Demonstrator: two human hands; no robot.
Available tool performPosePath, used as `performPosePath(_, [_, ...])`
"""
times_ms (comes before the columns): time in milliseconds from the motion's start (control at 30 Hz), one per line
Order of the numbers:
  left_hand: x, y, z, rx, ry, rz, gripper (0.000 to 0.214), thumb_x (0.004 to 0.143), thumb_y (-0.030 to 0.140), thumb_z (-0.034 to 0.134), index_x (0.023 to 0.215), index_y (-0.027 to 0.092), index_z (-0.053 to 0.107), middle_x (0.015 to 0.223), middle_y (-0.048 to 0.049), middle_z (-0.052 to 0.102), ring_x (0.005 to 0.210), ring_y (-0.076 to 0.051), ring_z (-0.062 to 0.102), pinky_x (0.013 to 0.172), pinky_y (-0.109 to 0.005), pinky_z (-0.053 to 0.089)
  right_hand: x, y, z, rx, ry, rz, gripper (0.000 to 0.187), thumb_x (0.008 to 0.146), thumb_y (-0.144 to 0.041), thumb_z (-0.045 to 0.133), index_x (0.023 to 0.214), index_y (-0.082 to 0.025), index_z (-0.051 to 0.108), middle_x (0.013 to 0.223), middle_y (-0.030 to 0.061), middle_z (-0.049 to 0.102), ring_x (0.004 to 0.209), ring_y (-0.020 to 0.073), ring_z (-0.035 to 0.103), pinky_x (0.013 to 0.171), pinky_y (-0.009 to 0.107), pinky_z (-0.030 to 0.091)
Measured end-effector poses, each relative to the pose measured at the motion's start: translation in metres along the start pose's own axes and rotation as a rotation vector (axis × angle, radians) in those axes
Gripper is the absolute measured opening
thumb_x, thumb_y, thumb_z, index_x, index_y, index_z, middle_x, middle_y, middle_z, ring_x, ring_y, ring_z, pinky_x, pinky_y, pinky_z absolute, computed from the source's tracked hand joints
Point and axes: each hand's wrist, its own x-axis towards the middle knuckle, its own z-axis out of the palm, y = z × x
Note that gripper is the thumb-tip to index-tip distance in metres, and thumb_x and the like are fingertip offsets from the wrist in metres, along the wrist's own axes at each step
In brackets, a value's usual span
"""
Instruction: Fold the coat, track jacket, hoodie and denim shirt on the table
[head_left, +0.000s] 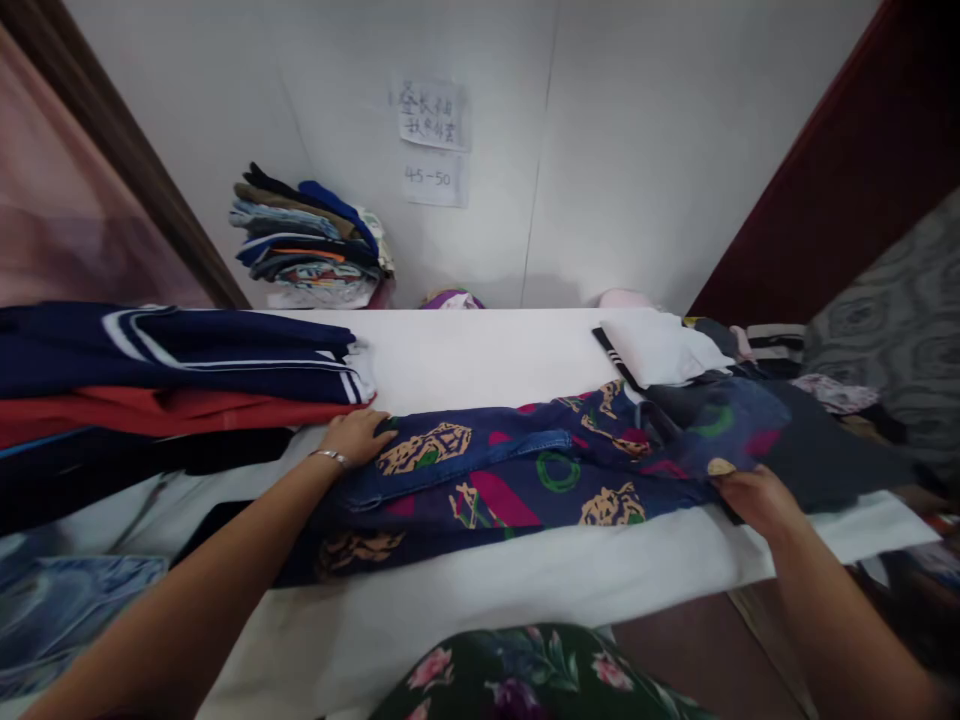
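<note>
A long dark blue garment (525, 470) printed with green rings, magenta patches and tan shapes lies stretched across the white table, a strip of blue denim along its middle. At its left end, my left hand (358, 437) rests on the cloth with the fingers laid over it; a bracelet circles the wrist. My right hand (757, 498) grips the right end of the garment, closed around the fabric. Just above that hand, a lifted, motion-blurred part of the cloth passes over a dark grey garment (832, 460).
Navy trousers with white stripes (225, 350) and red cloth (187, 412) lie at the left, jeans (82, 610) nearer me. A stack of folded clothes (307, 240) stands by the wall. White cloth (660, 345) lies at the right on the white table (480, 350). Handwritten paper (431, 115) hangs above.
</note>
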Motion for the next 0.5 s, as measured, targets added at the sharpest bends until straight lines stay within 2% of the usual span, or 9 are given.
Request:
performPosePath(67, [0.002,-0.005,-0.003,0.002,0.0,0.008,0.053,0.086,0.046,0.039,0.125,0.015,0.059,0.13,-0.0153,0.06,0.122,-0.03,0.054,0.1,-0.042,0.038,0.002,-0.003,-0.008,0.249,-0.042,0.121,0.015,0.049,-0.029,0.06,0.064,-0.026,0.062,0.075,0.0101,0.069,0.072,0.0268,0.069,0.071,0.044,0.055])
performPosePath(100, [0.003,-0.008,-0.005,0.005,0.01,0.015,0.053,0.085,0.046,0.039,0.121,0.014,0.061,0.127,-0.0156,0.062,0.119,-0.03,0.055,0.098,-0.041,0.04,0.006,-0.007,-0.013,0.341,-0.004,0.178,0.021,0.049,-0.026,0.06,0.069,-0.027,0.063,0.081,0.0093,0.07,0.078,0.0262,0.069,0.075,0.044,0.055])
performPosePath(200, [0.002,-0.017,-0.013,-0.005,0.079,0.042,0.05,0.083,0.048,0.039,0.108,0.014,0.066,0.114,-0.0155,0.068,0.108,-0.031,0.062,0.09,-0.039,0.044,0.024,-0.028,-0.025,0.377,0.396,0.166,0.028,0.048,-0.02,0.061,0.075,-0.024,0.064,0.091,0.0084,0.071,0.09,0.0251,0.068,0.086,0.044,0.051])
performPosePath(233, [0.001,-0.019,-0.016,-0.021,0.105,0.054,0.05,0.083,0.05,0.039,0.105,0.015,0.066,0.111,-0.0148,0.07,0.104,-0.031,0.064,0.088,-0.038,0.045,0.03,-0.038,-0.025,0.329,0.482,0.094,0.029,0.049,-0.02,0.061,0.078,-0.023,0.065,0.093,0.0084,0.071,0.092,0.0249,0.067,0.089,0.044,0.05])
performPosePath(267, [0.0,-0.022,-0.019,-0.044,0.123,0.06,0.05,0.082,0.052,0.038,0.102,0.016,0.067,0.107,-0.0139,0.071,0.101,-0.031,0.065,0.086,-0.038,0.046,0.036,-0.048,-0.021,0.282,0.494,0.009,0.03,0.051,-0.021,0.062,0.08,-0.022,0.067,0.094,0.0085,0.072,0.095,0.0247,0.066,0.091,0.043,0.049])
performPosePath(300, [-0.001,-0.023,-0.022,-0.07,0.136,0.06,0.05,0.082,0.054,0.038,0.099,0.017,0.067,0.105,-0.0129,0.072,0.099,-0.031,0.065,0.085,-0.037,0.046,0.042,-0.059,-0.012,0.25,0.418,-0.072,0.031,0.054,-0.023,0.064,0.084,-0.021,0.068,0.096,0.0088,0.072,0.097,0.0244,0.066,0.093,0.042,0.048])
performPosePath(367, [-0.004,-0.025,-0.027,-0.123,0.144,0.041,0.052,0.08,0.059,0.038,0.096,0.02,0.067,0.102,-0.0114,0.073,0.096,-0.03,0.066,0.082,-0.036,0.047,0.053,-0.079,0.016,0.172,0.123,-0.174,0.031,0.063,-0.029,0.066,0.092,-0.019,0.071,0.098,0.0092,0.073,0.099,0.0232,0.066,0.096,0.039,0.048])
performPosePath(433, [-0.006,-0.024,-0.03,-0.161,0.134,0.012,0.053,0.08,0.063,0.037,0.093,0.021,0.068,0.1,-0.0105,0.073,0.093,-0.03,0.067,0.08,-0.035,0.048,0.065,-0.093,0.057,0.036,-0.174,-0.178,0.037,0.074,-0.035,0.062,0.105,-0.018,0.069,0.107,0.0102,0.072,0.103,0.0226,0.065,0.094,0.038,0.049])
performPosePath(500, [-0.008,-0.021,-0.032,-0.175,0.125,-0.009,0.055,0.081,0.063,0.034,0.09,0.022,0.068,0.096,-0.01,0.074,0.092,-0.029,0.067,0.078,-0.034,0.048,0.078,-0.097,0.1,-0.312,-0.327,-0.184,0.044,0.081,-0.034,0.056,0.121,-0.017,0.062,0.119,0.0097,0.068,0.11,0.0215,0.063,0.095,0.036,0.048])
